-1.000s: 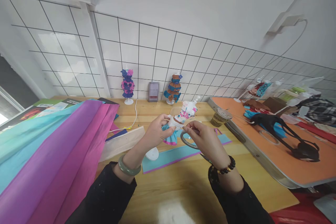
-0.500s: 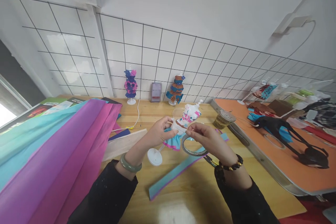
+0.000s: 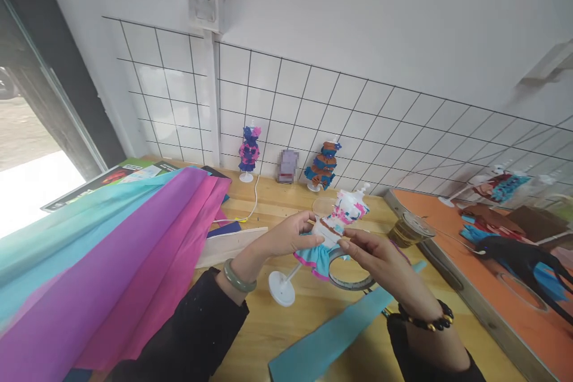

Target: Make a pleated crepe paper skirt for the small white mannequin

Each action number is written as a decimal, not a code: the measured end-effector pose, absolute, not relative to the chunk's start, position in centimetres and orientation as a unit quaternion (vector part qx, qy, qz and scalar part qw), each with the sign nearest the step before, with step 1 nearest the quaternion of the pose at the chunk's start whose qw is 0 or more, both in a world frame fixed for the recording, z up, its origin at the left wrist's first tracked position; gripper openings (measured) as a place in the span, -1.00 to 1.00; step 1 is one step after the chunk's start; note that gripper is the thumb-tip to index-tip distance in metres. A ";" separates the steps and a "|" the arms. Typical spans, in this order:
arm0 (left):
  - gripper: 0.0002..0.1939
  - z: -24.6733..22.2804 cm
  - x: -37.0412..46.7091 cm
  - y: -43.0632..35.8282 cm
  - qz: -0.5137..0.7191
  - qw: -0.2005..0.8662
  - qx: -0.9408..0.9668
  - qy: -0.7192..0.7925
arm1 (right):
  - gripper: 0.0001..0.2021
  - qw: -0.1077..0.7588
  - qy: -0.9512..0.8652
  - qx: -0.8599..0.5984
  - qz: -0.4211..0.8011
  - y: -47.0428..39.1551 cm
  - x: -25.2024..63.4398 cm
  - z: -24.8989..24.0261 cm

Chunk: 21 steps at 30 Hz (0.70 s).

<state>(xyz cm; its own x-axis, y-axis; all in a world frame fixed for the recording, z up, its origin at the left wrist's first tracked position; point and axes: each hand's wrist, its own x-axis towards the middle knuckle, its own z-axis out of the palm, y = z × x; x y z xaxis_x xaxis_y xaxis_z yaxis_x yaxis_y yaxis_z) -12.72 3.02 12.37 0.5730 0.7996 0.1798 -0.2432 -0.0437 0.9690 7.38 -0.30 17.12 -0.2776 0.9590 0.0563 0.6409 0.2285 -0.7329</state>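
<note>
A small white dress form with pink and teal scraps on its bust leans between my hands. A brown band crosses its waist, and a turquoise ruffled skirt with a pink hem hangs below. Its round white base is tipped towards me. My left hand grips the form at the waist and hip, fingers behind, thumb in front. On the other side, my right hand pinches the hip with thumb and fingertips. A roll of tape is just under my right hand; whether it hangs or rests is unclear.
A turquoise strip lies in front on the table. Turquoise, purple and pink sheets fill the left. Two dressed forms, purple and brown-blue, stand by the wall grid. A lidded cup is near the orange board.
My view has swung left, so everything sits further right. The turquoise strip looks wider and its pink edge no longer shows. Both hands stay on the dress form.
</note>
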 end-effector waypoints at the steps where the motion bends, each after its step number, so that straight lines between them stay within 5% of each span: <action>1: -0.68 12.5 -12.8 3.0 0.396 0.651 0.602 0.238 | -0.58 0.257 -0.742 -0.536 0.311 -0.2 7.3 17.1; 10: -0.47 12.2 -13.5 3.3 0.367 0.663 0.592 0.274 | -0.55 0.253 -0.752 -0.516 0.323 0.3 6.6 16.3; 21: -0.51 12.1 -14.9 4.2 0.425 0.679 0.566 0.195 | -0.60 0.228 -0.770 -0.475 0.359 1.6 6.2 17.6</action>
<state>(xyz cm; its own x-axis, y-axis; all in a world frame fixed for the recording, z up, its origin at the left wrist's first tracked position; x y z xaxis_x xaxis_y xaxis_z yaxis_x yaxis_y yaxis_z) -14.85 4.22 12.11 0.5628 0.7977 0.2166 -0.3565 -0.0022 0.9343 6.15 1.62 17.61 -0.4447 0.8956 0.0107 0.5679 0.2912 -0.7698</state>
